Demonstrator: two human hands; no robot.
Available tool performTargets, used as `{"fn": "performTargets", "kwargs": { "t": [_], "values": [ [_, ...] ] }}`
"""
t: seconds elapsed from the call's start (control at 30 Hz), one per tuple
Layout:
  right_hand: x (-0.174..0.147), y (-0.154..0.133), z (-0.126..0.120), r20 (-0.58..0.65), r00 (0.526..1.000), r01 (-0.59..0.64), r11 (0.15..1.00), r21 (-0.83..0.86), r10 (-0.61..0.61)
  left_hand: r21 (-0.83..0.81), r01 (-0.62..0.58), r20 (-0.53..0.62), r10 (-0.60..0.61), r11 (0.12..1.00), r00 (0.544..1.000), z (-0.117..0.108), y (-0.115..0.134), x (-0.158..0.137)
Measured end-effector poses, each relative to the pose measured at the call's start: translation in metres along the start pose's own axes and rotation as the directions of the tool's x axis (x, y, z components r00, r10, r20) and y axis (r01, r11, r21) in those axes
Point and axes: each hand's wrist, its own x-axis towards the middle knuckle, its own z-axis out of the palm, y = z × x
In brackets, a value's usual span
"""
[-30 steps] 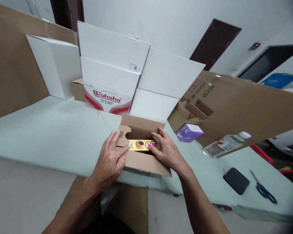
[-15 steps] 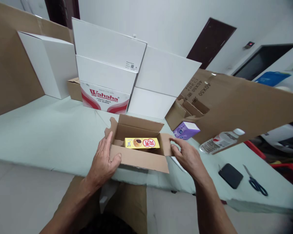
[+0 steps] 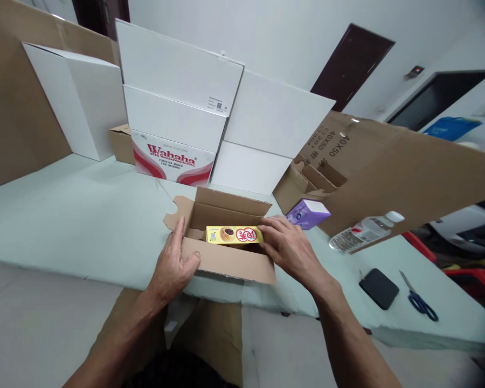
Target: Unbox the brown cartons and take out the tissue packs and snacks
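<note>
1. Clock is centred on the yellow box [image 3: 234, 235], 12 = away from the person. Yellow box sits inside the open brown carton [image 3: 230, 262], long side running 9 to 3.
2. Edges: visible gap at 9 between yellow box and left wall, another at 12 to the far wall, dark gap at 5 toward the near wall. Right end at 3 is masked by fingers.
3. Flaps: far one up at 12, near one folded out at 6, notched left one leaning out toward 10.
4. Left hand [image 3: 175, 267] at 8: thumb and fingers apart, fingers along the carton's left end, thumb on the near flap. Yellow box is off these fingertips, carton wall and a gap between.
5. Right hand [image 3: 293, 248] at 3: fingers bent over the carton's right end, tips right at the yellow box's end. Can't tell if they touch it or pinch anything.
6. Table [image 3: 84, 215]: near edge just past the near flap at 6; surface runs wide toward 9.
7. Purple box [image 3: 313, 214] just beyond right hand, between 2 and 3; limits room there. Bottle [image 3: 366, 231] farther at 3, lying tilted.
8. Wahaha carton [image 3: 173, 156] at 11. Scissors [image 3: 418, 299] well out at 4.
</note>
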Motion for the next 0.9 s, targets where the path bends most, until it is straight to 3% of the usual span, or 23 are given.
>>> {"fn": "performTargets", "kwargs": {
  "t": [0.23,0.43,0.53,0.67,0.77,0.9],
  "values": [
    [0.027,-0.023,-0.010,0.171,0.984,0.006,0.957,-0.290,0.045,0.019,-0.062,-0.026,0.063,0.998,0.998,0.006,-0.007,-0.002],
    [0.052,-0.029,-0.007,0.335,0.940,0.163,0.953,-0.256,-0.070,0.044,-0.050,-0.018,0.051,0.998,0.999,0.007,-0.002,-0.003],
    [0.058,-0.023,-0.010,0.349,0.935,0.111,0.987,-0.120,-0.063,0.062,-0.082,-0.039,0.084,0.995,0.996,0.011,-0.005,-0.003],
    [0.053,-0.010,-0.027,0.168,0.986,-0.039,0.975,0.217,0.002,0.088,-0.139,-0.108,0.148,0.986,0.983,0.022,-0.013,0.000],
    [0.046,0.000,-0.046,0.003,0.981,-0.171,0.858,0.484,0.194,0.095,-0.166,-0.135,0.178,0.982,0.975,0.031,-0.017,0.006],
    [0.039,0.007,-0.065,-0.091,0.885,-0.206,0.560,0.803,0.456,0.090,-0.196,-0.114,0.206,0.976,0.972,0.033,-0.012,0.014]
  ]
}}
